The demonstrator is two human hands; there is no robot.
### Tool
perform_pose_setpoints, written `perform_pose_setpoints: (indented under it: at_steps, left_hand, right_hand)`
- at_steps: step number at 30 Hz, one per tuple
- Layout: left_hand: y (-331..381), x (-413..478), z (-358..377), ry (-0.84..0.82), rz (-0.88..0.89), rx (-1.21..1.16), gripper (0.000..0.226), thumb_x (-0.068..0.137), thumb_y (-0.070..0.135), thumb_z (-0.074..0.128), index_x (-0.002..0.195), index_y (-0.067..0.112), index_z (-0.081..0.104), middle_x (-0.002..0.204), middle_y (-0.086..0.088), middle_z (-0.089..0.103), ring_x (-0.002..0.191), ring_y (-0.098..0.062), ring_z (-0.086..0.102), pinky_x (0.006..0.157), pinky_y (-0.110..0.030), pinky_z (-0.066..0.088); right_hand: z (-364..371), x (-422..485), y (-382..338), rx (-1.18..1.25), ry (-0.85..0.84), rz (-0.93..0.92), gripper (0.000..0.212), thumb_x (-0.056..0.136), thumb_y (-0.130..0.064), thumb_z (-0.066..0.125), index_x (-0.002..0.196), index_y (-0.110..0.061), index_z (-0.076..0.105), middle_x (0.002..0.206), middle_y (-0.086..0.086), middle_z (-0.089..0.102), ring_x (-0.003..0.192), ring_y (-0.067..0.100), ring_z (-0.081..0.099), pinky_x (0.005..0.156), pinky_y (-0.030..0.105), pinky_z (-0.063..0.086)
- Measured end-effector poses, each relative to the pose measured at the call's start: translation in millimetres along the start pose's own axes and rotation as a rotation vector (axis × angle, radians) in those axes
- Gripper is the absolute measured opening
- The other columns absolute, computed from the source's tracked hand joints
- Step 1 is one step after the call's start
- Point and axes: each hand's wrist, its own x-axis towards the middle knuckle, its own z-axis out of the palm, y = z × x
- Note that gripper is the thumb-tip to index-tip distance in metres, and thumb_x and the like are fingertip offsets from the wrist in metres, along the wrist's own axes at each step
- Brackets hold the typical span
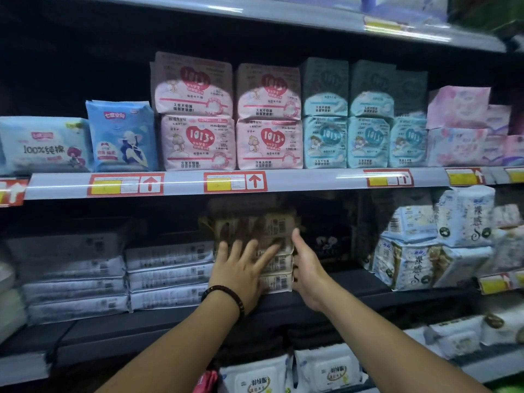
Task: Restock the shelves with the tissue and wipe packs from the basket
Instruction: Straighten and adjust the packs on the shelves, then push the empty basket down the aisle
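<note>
Beige is the colour of the soft plastic tissue packs with barcodes [279, 222], and they lie flat, one on another, as a stack in the middle of the dark lower shelf [354, 296], set back a little from its front edge. Your left hand [243, 268], with the dark bead bracelet [224, 293] on its wrist, lies against the front of this stack with the fingers straight and spread apart, so it presses and does not grasp. Your right hand [307, 268] is at the right side of the stack, the thumb straight up along the edge of the packs. Its other fingers are mostly hidden, so I cannot tell if they close around a pack or only lean on it. Just to the left of the stack, on the same shelf, you have 2 piles of flat grey-white packs [170, 276]. To the right, well apart, stand blue-and-white printed packs [411, 265]. Above your hands runs the pale shelf edge strip [184, 184] with red and yellow price labels [235, 182]. On the shelf over it stand pink packs marked 1013+ [198, 143] in 2 layers, and beside them light blue packs [324, 143]. Below your arms you see white wipe packs with lids [255, 375].
</note>
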Motion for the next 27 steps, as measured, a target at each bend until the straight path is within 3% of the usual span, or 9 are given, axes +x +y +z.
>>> perform_pose_setpoints:
  at_steps: [5,7,10,13,15,18,20,22,27]
  left_hand:
    - [-1,6,4,-0.066,-0.001,-0.011,0.078,0.105,0.063,0.026,0.156,0.042,-0.028,0.170,-0.008,0.009,0.148,-0.041,0.020,0.118,-0.062,0.012]
    - [-1,7,3,-0.117,-0.002,-0.016,0.079,0.105,0.062,0.029,0.157,0.042,-0.027,0.171,-0.008,0.006,0.150,-0.041,0.019,0.119,-0.062,0.012]
    - [3,6,-10,-0.191,-0.013,-0.008,0.093,0.100,0.057,0.045,0.158,0.040,-0.025,0.172,-0.010,-0.001,0.151,-0.043,0.013,0.120,-0.064,0.010]
    - [10,-9,-25,-0.085,-0.034,-0.146,0.087,0.096,0.053,0.051,0.162,0.035,-0.002,0.171,-0.010,-0.002,0.155,-0.042,0.005,0.120,-0.067,0.003]
    - [17,-41,-31,0.087,-0.024,-0.305,0.067,0.092,0.048,0.051,0.152,0.031,0.029,0.168,-0.010,0.016,0.154,-0.037,0.016,0.120,-0.064,0.015]
    - [36,-113,-10,0.238,0.025,-0.516,0.039,0.089,0.045,0.053,0.125,0.032,0.053,0.135,0.004,0.051,0.122,-0.025,0.051,0.095,-0.045,0.043]
    - [51,-164,15,0.137,0.001,-0.654,0.030,0.089,0.045,0.054,0.117,0.034,0.057,0.119,0.010,0.055,0.106,-0.020,0.056,0.086,-0.039,0.049]
    - [64,-214,47,-0.047,-0.058,-0.772,0.027,0.088,0.045,0.057,0.113,0.037,0.059,0.114,0.012,0.058,0.104,-0.017,0.060,0.085,-0.038,0.052]
    - [97,-316,132,-0.566,-0.196,-0.755,0.049,0.087,0.047,0.063,0.134,0.034,0.057,0.137,-0.003,0.058,0.124,-0.032,0.060,0.102,-0.041,0.052]
  right_hand:
    - [4,9,-2,-0.102,-0.051,0.031,0.139,0.045,-0.110,0.049,0.163,-0.038,0.031,0.169,0.004,0.036,0.154,0.028,0.037,0.126,0.060,0.026]
    - [4,1,-11,-0.201,-0.042,0.049,0.124,0.059,-0.103,0.048,0.162,-0.036,0.034,0.166,0.004,0.041,0.150,0.028,0.041,0.124,0.059,0.030]
    - [1,-21,-29,-0.488,0.102,-0.064,0.075,0.097,-0.073,0.043,0.154,-0.024,0.047,0.151,0.007,0.056,0.135,0.028,0.056,0.114,0.049,0.045]
    - [-4,-42,-34,-0.719,0.206,-0.222,0.056,0.102,-0.055,0.053,0.146,-0.019,0.052,0.134,0.007,0.065,0.118,0.026,0.065,0.102,0.044,0.054]
    - [-8,-70,-29,-0.834,0.188,-0.306,0.039,0.100,-0.047,0.060,0.131,-0.023,0.061,0.120,0.002,0.069,0.107,0.022,0.067,0.096,0.043,0.057]
    - [-15,-119,8,-0.961,0.091,-0.332,0.023,0.098,-0.038,0.065,0.116,-0.024,0.068,0.108,-0.001,0.073,0.099,0.020,0.069,0.090,0.040,0.058]
    - [-19,-154,49,-1.034,-0.004,-0.300,0.017,0.096,-0.039,0.064,0.108,-0.028,0.068,0.101,-0.004,0.073,0.090,0.018,0.070,0.083,0.039,0.060]
    - [-25,-186,102,-1.136,-0.068,-0.256,0.020,0.091,-0.045,0.060,0.102,-0.030,0.066,0.098,-0.006,0.073,0.090,0.017,0.069,0.082,0.039,0.059]
    - [-53,-279,239,-1.308,-0.133,-0.022,0.025,0.091,-0.045,0.061,0.108,-0.027,0.068,0.107,-0.003,0.074,0.106,0.020,0.068,0.092,0.035,0.054]
